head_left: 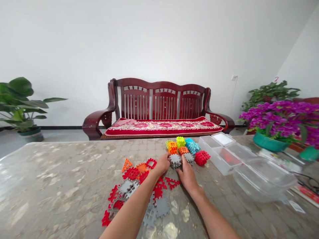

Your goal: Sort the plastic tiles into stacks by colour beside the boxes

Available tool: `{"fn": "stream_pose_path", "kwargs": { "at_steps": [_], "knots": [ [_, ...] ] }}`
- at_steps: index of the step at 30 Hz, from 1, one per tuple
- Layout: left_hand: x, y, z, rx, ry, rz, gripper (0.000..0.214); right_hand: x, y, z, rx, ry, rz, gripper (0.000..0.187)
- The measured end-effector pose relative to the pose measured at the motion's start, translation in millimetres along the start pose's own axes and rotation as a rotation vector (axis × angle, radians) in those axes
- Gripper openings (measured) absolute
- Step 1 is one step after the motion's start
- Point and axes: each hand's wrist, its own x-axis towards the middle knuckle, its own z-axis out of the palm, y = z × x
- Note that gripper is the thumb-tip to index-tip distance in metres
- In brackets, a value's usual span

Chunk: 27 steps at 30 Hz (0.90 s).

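A stack of grey interlocking plastic tiles [175, 160] stands on the table between my two hands. My left hand [163, 162] grips its left side, the fingertips partly hidden behind it. On its right side my right hand [184, 170] is closed against it, with fingers reaching between this stack and a second grey stack [188, 159]. Right behind are orange tile stacks [172, 147], a yellow-green stack [181, 141] and blue stacks [193, 146]. A red stack [202, 158] sits to the right. Loose red and grey tiles [129, 187] lie spread around and under my left forearm.
Clear plastic boxes [225, 164] with lids stand right of the stacks, one holding something red. Farther right are purple flowers [281, 119] in a green pot. Beyond the patterned table [62, 179] is a wooden bench [159, 99] with a red cover.
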Motion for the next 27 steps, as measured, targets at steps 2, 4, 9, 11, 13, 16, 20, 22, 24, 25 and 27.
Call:
{"fn": "stream_pose_path", "kwargs": {
  "at_steps": [2,4,9,11,13,16,20,22,24,25,27],
  "knots": [
    [2,1,1.6,0.088,0.008,-0.004,0.047,2,-1,0,-0.023,-0.006,0.017,0.076],
    [2,2,3.5,0.162,0.008,-0.002,0.050,4,-1,0,-0.029,-0.008,0.027,0.075],
    [-1,5,7.4,0.283,-0.010,0.017,0.046,5,-4,-3,-0.047,-0.011,0.036,0.068],
    [-3,5,7.9,0.312,-0.009,0.022,0.045,5,-5,-4,-0.051,-0.017,0.027,0.065],
    [-5,5,7.7,0.332,-0.009,0.026,0.045,5,-7,-5,-0.055,-0.023,0.021,0.064],
    [-7,4,7.2,0.351,-0.009,0.030,0.046,5,-10,-6,-0.063,-0.031,0.032,0.066],
    [-7,3,7.7,0.360,-0.003,0.037,0.046,6,-14,-9,-0.082,-0.046,0.053,0.065],
    [-6,2,8.1,0.353,-0.001,0.046,0.047,5,-15,-10,-0.075,-0.041,0.054,0.065],
    [-6,0,8.1,0.341,0.001,0.053,0.049,3,-15,-11,-0.050,-0.027,0.052,0.067],
    [-6,0,7.9,0.334,0.005,0.054,0.051,2,-14,-11,-0.030,-0.015,0.057,0.068],
    [-5,-1,7.6,0.316,0.020,0.051,0.054,1,-12,-12,0.033,0.019,0.077,0.067]
  ]
}}
